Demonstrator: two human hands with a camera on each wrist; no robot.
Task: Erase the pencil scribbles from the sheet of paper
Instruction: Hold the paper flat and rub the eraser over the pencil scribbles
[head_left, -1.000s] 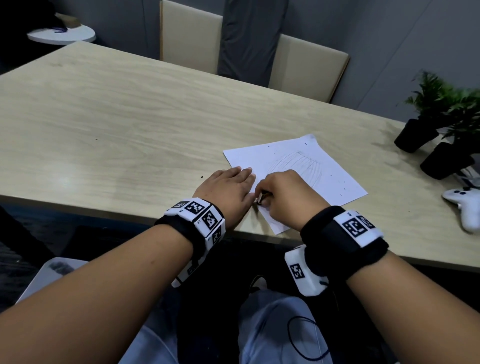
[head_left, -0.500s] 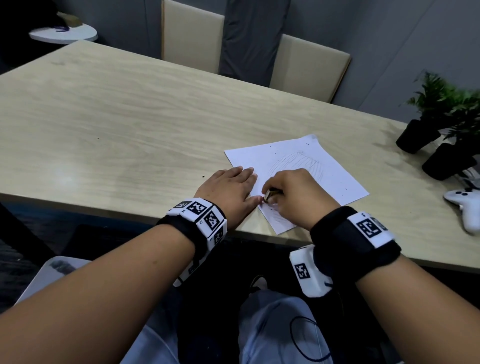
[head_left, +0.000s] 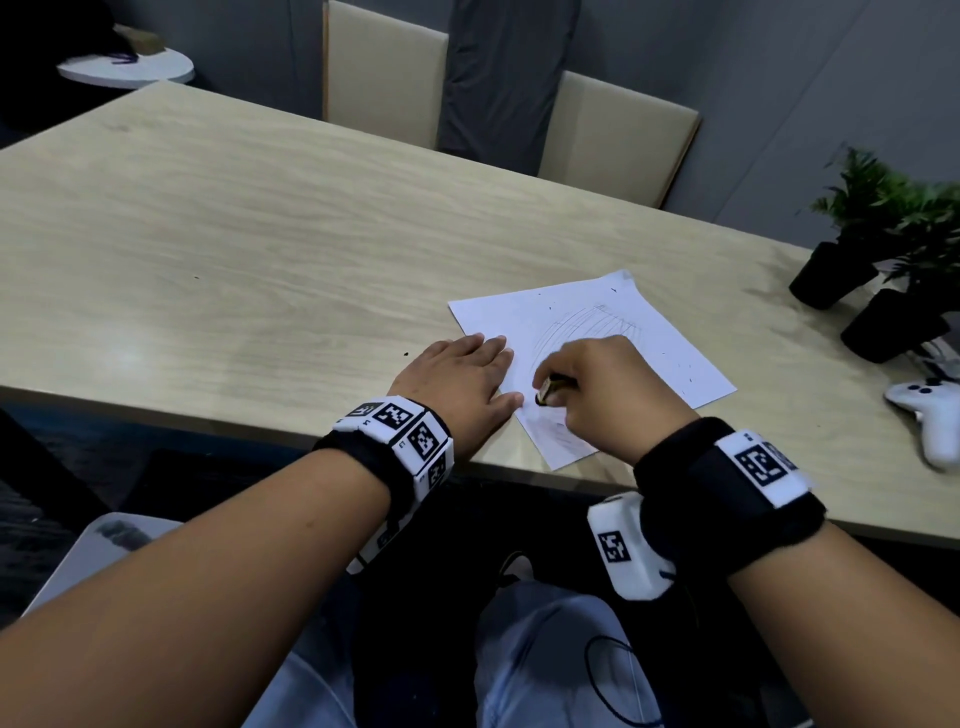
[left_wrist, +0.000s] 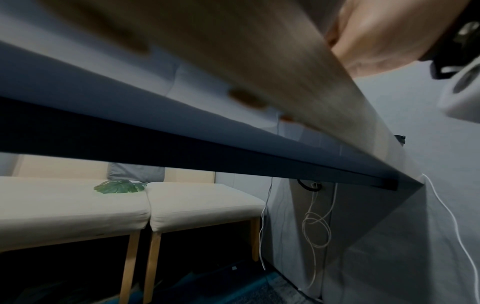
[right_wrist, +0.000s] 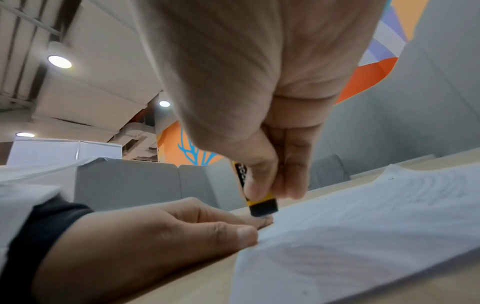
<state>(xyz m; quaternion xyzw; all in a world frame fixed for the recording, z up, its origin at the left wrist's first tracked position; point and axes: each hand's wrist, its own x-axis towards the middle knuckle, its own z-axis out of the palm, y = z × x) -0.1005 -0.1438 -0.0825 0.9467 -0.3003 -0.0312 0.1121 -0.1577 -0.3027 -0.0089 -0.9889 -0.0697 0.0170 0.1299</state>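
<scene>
Hands: left (head_left: 457, 382) pressing one sheet (head_left: 660, 332), right (head_left: 613, 387) pinching one eraser (head_left: 548, 388).

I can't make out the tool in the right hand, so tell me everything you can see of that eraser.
The eraser is a small block in a yellow sleeve with black print, its dark end pointing down onto the sheet of paper. The right hand pinches it between thumb and fingers, nearly upright, close to the left hand lying flat at the paper's edge. Most of it is hidden by the fingers.
</scene>
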